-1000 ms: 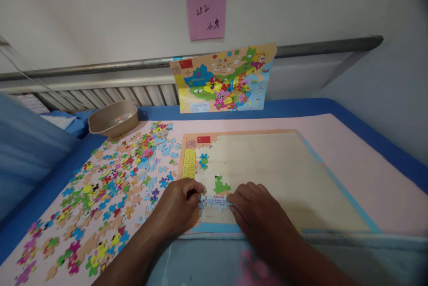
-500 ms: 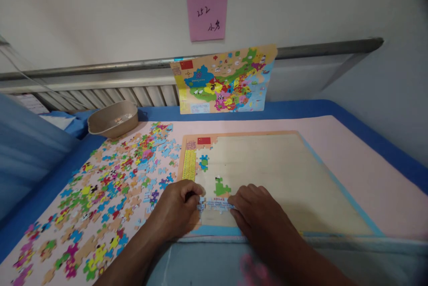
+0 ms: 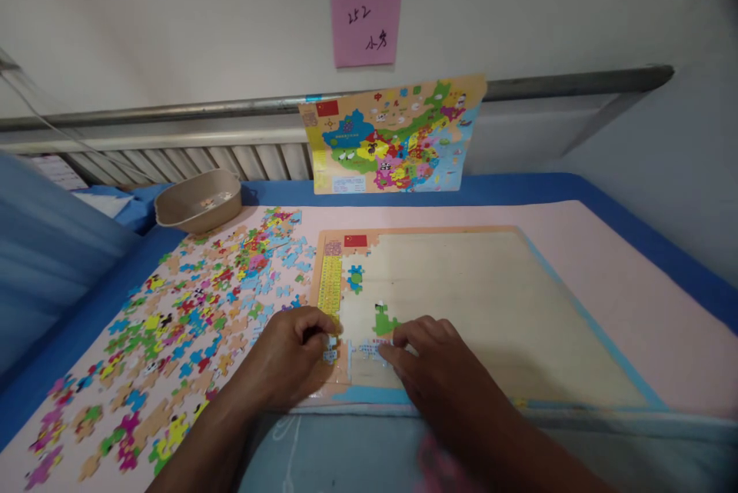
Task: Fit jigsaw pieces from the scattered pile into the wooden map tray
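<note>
At the lower left of the wooden puzzle board (image 3: pixel 461 308), my left hand (image 3: pixel 291 354) pinches a pale blue puzzle piece (image 3: pixel 330 353) bearing small print. My right hand (image 3: pixel 430 354) has its thumb and fingers closed on the right end of a short joined strip of pale blue printed pieces (image 3: pixel 369 349). That end is hidden under the fingertips. Just above the strip lies a green puzzle cluster (image 3: pixel 383 321). A yellow text column (image 3: pixel 330 281) runs up the board's left side, with a blue and green cluster (image 3: pixel 356 278) beside it.
Many loose puzzle pieces (image 3: pixel 190 324) spread over the pink surface on the left. Behind them stands a beige basin (image 3: pixel 199 203) with a few pieces inside. A printed map sheet (image 3: pixel 397 143) leans upright against the metal rail (image 3: pixel 547 85) at the back.
My left hand has moved left, away from the strip, with a pale blue piece in its fingers. My right hand has shifted slightly left along the strip. The camera view has tilted slightly.
</note>
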A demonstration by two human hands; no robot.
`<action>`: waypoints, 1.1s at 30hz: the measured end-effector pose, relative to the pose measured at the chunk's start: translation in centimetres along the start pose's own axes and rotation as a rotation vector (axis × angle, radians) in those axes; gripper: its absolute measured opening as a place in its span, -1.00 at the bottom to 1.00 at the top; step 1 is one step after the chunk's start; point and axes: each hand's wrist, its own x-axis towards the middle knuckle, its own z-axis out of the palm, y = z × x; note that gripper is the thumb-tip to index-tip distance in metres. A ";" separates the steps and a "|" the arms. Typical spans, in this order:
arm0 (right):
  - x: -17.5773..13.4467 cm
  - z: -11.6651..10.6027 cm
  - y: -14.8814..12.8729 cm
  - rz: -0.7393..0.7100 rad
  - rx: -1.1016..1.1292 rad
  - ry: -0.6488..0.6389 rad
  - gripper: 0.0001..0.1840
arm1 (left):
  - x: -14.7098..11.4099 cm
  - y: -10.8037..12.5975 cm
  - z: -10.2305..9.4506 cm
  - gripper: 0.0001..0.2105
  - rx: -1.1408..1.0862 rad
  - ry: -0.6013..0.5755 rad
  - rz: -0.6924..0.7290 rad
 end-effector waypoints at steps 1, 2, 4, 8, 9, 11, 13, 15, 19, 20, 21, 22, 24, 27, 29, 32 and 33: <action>0.0 0.0 0.0 -0.014 -0.010 0.007 -0.73 | -0.1 0.0 -0.2 -0.76 0.010 -0.025 0.003; 0.0 0.0 0.1 -0.026 -0.016 0.012 -0.72 | -0.2 0.0 -0.3 -0.76 0.025 -0.051 0.008; 0.0 0.0 0.1 -0.042 -0.018 0.014 -0.70 | -0.3 0.0 -0.6 -0.75 0.057 -0.090 0.017; -0.1 -0.2 0.2 -0.047 -0.017 -0.011 -0.67 | -0.4 -0.3 -0.7 -0.75 0.096 -0.106 0.052; -0.2 -0.2 0.2 -0.044 -0.017 -0.023 -0.66 | -0.4 -0.4 -0.7 -0.76 0.108 -0.097 0.066; -0.1 -0.3 0.1 -0.041 -0.013 -0.057 -0.64 | -0.3 -0.5 -0.7 -0.78 0.141 -0.063 0.097; -0.1 -0.4 0.1 -0.037 -0.011 -0.082 -0.65 | -0.2 -0.6 -0.5 -0.80 0.181 -0.002 0.131; 0.0 -0.4 0.1 -0.031 -0.019 -0.091 -0.71 | -0.1 -0.4 0.0 -0.80 0.215 0.064 0.202; 0.0 -0.3 0.3 -0.043 -0.043 -0.078 -0.76 | 0.0 0.4 1.6 -0.79 0.324 0.088 0.402; 0.0 -0.2 0.4 -0.049 -0.046 -0.076 -0.73 | 0.0 0.7 2.1 -0.80 0.363 0.082 0.437; 0.0 -0.2 0.4 -0.053 -0.048 -0.076 -0.71 | 0.0 1.0 2.4 -0.83 0.398 0.075 0.459; 0.0 -0.1 0.4 -0.056 -0.053 -0.074 -0.70 | 0.1 1.3 2.7 -0.84 0.425 0.072 0.469; 0.0 -0.1 0.4 -0.061 -0.061 -0.061 -0.72 | 0.1 1.8 3.1 -0.85 0.470 0.054 0.449; 0.0 0.0 0.4 -0.070 -0.059 -0.043 -0.73 | 0.2 2.4 3.3 -0.85 0.528 0.021 0.380; 0.0 0.0 0.4 -0.071 -0.059 -0.040 -0.72 | 0.3 2.5 3.4 -0.85 0.560 0.014 0.358; 0.0 0.2 0.4 -0.076 -0.072 -0.032 -0.72 | 0.4 2.5 3.7 -0.84 0.567 0.025 0.355; 0.0 0.2 0.4 -0.081 -0.074 -0.024 -0.73 | 0.5 2.4 3.7 -0.83 0.564 0.029 0.354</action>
